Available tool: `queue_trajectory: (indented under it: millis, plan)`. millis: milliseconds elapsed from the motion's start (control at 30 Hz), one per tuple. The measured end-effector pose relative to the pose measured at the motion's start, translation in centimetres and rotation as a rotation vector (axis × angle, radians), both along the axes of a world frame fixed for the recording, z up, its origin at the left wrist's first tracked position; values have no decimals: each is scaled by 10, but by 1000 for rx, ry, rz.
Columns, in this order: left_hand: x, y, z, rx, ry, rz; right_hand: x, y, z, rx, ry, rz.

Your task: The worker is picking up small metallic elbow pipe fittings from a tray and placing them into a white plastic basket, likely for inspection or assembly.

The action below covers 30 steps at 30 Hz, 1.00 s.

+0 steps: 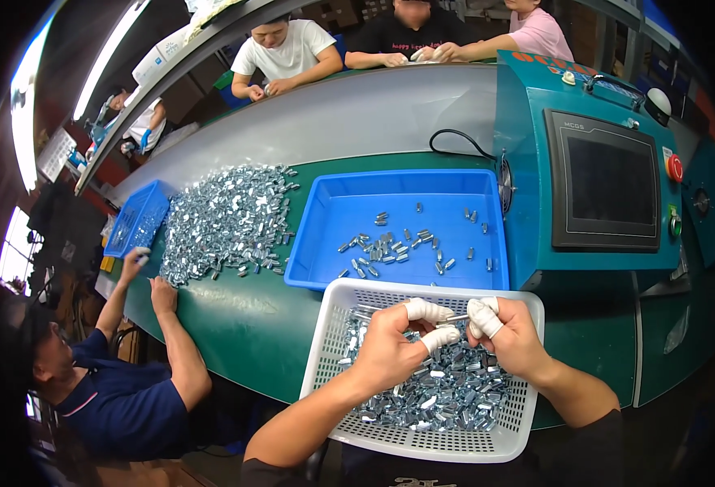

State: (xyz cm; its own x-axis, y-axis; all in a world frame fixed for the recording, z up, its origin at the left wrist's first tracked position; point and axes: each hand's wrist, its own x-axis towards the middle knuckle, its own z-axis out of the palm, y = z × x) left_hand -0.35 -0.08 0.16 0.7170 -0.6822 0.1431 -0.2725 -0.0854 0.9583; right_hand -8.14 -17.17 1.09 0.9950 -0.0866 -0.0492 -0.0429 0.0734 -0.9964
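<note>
1. Small silvery metal part (pixel 457 317): being pinched between the fingertips of both hands, above the white perforated basket (pixel 325 357); its exact shape is too small to tell.
2. Left hand (pixel 390 349): closing on the left end of the part, with white finger cots (pixel 428 311) showing on the fingertips.
3. Right hand (pixel 513 337): gripping the right end of the same part, fingertips also wearing white cots, so the two hands are meeting over the basket.
4. Basket contents: a heap of silvery metal pieces (pixel 447 394) is lying under the hands, filling most of the basket floor.
5. Blue tray (pixel 329 243): sitting just beyond the basket on the green table (pixel 252 316), carrying a thin scatter of similar pieces.
6. Loose pile of metal pieces (pixel 227 219): spreading over the table to the left of the tray, with a blue basket (pixel 136 219) beside it.
7. Teal machine with a dark screen (pixel 605 191): standing to the right of the tray.
8. Co-worker in a dark blue shirt (pixel 122 406): reaching both hands toward the loose pile from the left.
9. Other people: sitting along the far side of the table.
</note>
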Motion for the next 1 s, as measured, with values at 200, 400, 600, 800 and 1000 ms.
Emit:
queue_trajectory:
  millis: [200,400,600,800,1000]
  plan:
    - [0,-1,4,-61,-17,122,2,1,-5,23,-58,-78]
    - [-2,2,5,-13,50,16,0,2,-8,-46,-95,-13]
    - [-1,1,2,-55,-103,20,-2,4,-5,-157,-156,46]
    - [-4,-4,5,-127,-330,82,0,1,-5,64,29,77]
    - [-3,-5,7,-52,-389,55,-3,4,-5,-162,-156,-3]
